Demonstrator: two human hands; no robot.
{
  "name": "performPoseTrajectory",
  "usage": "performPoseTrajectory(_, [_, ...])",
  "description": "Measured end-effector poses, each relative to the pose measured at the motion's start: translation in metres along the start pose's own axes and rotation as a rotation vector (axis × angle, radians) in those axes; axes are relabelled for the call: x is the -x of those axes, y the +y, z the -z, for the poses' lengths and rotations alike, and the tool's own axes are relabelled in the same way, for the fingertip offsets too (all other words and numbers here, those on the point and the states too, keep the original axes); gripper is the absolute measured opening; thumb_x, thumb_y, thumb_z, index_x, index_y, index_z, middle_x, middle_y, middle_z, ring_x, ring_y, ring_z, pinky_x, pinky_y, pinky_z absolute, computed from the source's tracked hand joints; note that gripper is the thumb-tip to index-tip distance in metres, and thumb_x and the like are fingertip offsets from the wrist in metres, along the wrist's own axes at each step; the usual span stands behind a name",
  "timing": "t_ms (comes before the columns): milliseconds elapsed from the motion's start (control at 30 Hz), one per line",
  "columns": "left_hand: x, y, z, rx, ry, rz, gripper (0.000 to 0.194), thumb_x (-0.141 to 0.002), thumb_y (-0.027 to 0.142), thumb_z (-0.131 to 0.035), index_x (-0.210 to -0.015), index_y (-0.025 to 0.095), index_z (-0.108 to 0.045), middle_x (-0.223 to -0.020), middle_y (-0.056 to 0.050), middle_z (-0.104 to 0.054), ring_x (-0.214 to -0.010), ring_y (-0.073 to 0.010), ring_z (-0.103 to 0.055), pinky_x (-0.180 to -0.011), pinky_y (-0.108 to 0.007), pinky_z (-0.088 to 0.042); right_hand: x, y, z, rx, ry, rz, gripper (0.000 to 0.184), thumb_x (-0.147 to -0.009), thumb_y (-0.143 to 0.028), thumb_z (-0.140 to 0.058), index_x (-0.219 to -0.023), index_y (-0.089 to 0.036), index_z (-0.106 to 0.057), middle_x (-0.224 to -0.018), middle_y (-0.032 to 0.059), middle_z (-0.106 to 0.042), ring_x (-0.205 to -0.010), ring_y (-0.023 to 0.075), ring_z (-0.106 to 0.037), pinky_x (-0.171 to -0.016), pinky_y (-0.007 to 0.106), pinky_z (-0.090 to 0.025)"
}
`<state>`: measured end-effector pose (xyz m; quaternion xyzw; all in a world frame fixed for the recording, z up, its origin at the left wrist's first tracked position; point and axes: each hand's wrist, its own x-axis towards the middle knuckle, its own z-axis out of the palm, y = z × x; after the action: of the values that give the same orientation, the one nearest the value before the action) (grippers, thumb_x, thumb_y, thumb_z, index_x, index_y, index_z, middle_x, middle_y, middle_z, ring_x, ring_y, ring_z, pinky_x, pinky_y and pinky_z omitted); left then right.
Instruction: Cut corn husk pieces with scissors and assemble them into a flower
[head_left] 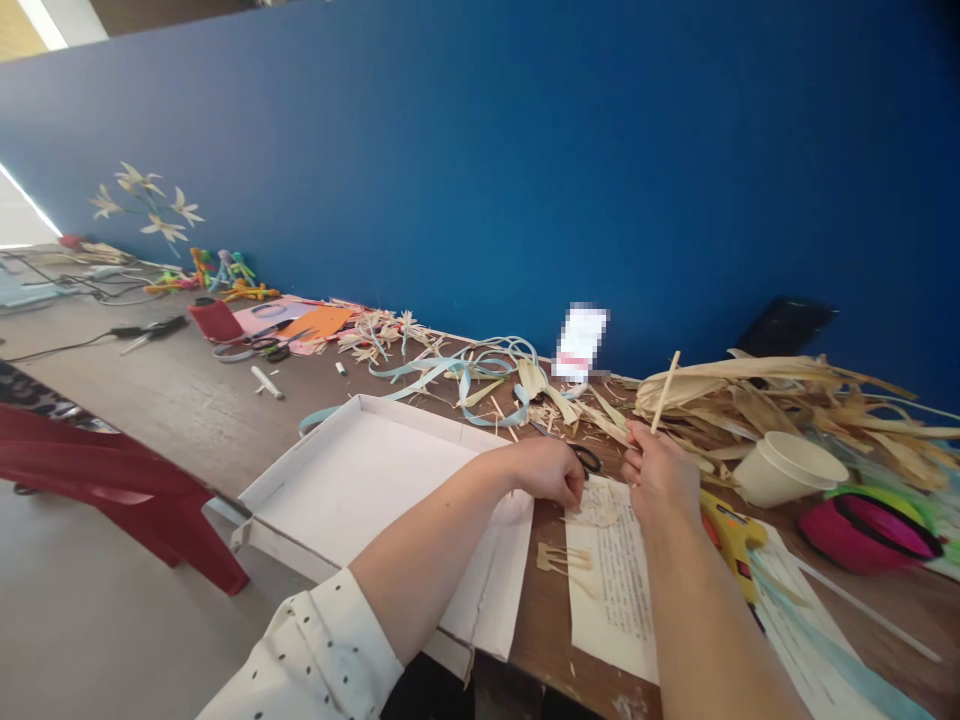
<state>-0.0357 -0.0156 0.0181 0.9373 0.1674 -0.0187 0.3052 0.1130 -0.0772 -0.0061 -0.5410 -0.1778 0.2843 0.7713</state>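
My left hand rests curled at the top edge of a printed paper sheet, its fingers pinched on a small pale husk piece that I can barely make out. My right hand is closed round a thin wooden stick that points up and away. Black scissors lie between the two hands. A small cut husk shape lies at the left edge of the sheet.
A shallow white cardboard tray lies left of my hands. Dried corn husks pile at the right, with a white paper cup, a yellow glue gun and a pink bowl. Light-blue ribbon, coloured paper and husk flowers lie farther left. A red chair stands beside the table.
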Motion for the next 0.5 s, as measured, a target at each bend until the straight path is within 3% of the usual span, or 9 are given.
performPoseTrajectory(133, [0.0011,0.0015,-0.0018,-0.038,-0.079,-0.01,0.022,-0.064,0.039,-0.07,-0.073,0.019,-0.069,-0.072,0.001,-0.067,-0.062,-0.0112,-0.055,-0.054,-0.022,-0.034,0.0003,0.0,0.0,0.001,-0.006,0.002,0.028,-0.055,-0.031,-0.078,-0.067,-0.016,-0.058,-0.06,-0.0048,-0.052,-0.036,-0.0008,-0.027,-0.029,0.014,-0.015])
performPoseTrajectory(500, [0.0031,0.0024,-0.0017,-0.083,-0.111,0.033,0.025,-0.061,0.041,-0.073,-0.072,0.019,-0.068,-0.07,0.001,-0.066,-0.059,-0.0115,-0.053,-0.053,-0.023,-0.033,0.0035,-0.0029,-0.0022,0.024,0.001,-0.007,0.024,-0.054,-0.028,-0.076,-0.066,-0.016,-0.059,-0.058,-0.0048,-0.051,-0.037,0.0003,-0.028,-0.03,0.015,-0.015])
